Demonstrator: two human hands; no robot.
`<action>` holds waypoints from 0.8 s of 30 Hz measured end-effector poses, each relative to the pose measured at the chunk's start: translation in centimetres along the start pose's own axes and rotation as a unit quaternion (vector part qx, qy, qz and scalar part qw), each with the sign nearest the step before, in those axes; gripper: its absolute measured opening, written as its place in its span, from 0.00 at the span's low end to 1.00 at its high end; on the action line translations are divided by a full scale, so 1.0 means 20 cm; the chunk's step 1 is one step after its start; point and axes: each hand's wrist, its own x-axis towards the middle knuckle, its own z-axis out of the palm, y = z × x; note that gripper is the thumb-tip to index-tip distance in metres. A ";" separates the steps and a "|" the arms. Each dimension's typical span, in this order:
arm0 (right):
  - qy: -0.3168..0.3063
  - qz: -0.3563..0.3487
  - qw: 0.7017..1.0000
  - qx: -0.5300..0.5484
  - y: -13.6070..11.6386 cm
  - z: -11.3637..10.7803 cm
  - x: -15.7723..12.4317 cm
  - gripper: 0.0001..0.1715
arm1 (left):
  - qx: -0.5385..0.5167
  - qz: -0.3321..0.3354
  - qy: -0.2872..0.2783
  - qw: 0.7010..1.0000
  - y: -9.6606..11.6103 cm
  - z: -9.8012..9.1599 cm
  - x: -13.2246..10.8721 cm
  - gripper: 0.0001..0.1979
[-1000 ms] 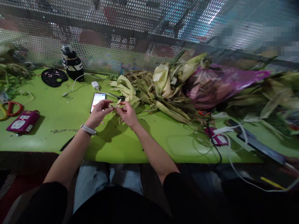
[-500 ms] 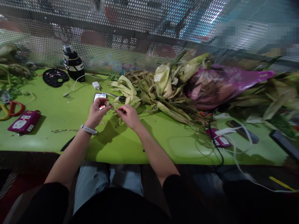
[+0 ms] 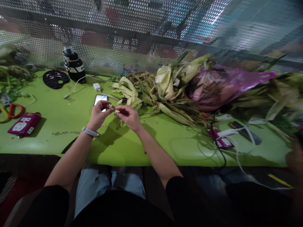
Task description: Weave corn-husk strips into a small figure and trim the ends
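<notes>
Over the green table [image 3: 78, 121], my left hand [image 3: 100, 113] pinches a small strip of pale green corn husk [image 3: 114, 110] between thumb and fingers. My right hand [image 3: 129, 117] grips the same strip from the other side, its fingertips almost touching the left ones. Much of the strip is hidden by the fingers. Just behind my left hand lies a phone [image 3: 99, 98] with a lit screen, partly covered. To the right of the phone, a heap of corn husks [image 3: 151, 91] spreads across the table, with dark-handled scissors [image 3: 123, 100] at its near left edge.
A pink plastic bag [image 3: 213, 91] rests among husks on the right. Purple power adapters [image 3: 25, 124] with cables stand at both sides. Red-and-yellow scissors [image 3: 16, 110], a black palette-shaped tray [image 3: 56, 78] and a dark bottle [image 3: 74, 66] are on the left. A perforated metal screen [image 3: 132, 41] runs behind.
My right hand has shifted slightly left and up, bringing its fingertips closer to my left hand. At the far right edge, a dark phone no longer shows and a blurred person's arm appears.
</notes>
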 end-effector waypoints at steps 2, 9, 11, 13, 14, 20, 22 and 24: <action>0.017 -0.011 1.000 -0.014 -0.01 0.00 0.00 0.14 | -0.005 0.001 -0.010 1.000 0.00 0.00 0.00 0.17; 0.063 -0.001 0.998 -0.002 -0.02 0.02 -0.01 0.14 | -0.020 -0.020 -0.020 0.999 0.01 0.01 -0.01 0.19; 0.049 0.015 0.998 0.023 -0.01 0.02 -0.01 0.16 | -0.016 -0.019 -0.019 1.000 0.00 0.01 -0.01 0.20; 0.055 0.025 0.998 0.023 0.00 0.02 -0.01 0.17 | -0.006 -0.014 -0.024 1.000 0.00 0.01 -0.01 0.19; 0.062 0.031 0.997 0.021 0.01 0.02 0.00 0.18 | 0.001 -0.010 -0.026 1.000 -0.01 0.01 -0.01 0.19; 0.080 0.047 0.996 0.006 0.02 0.01 0.00 0.16 | 0.026 0.014 -0.029 0.999 -0.03 0.00 -0.01 0.19; 0.084 0.010 0.996 -0.019 0.01 0.01 -0.01 0.14 | 0.027 0.012 -0.037 0.999 -0.03 0.00 -0.01 0.19; 0.087 -0.030 0.994 -0.062 -0.01 0.01 -0.01 0.12 | 0.029 0.009 -0.044 0.999 -0.04 0.00 -0.01 0.19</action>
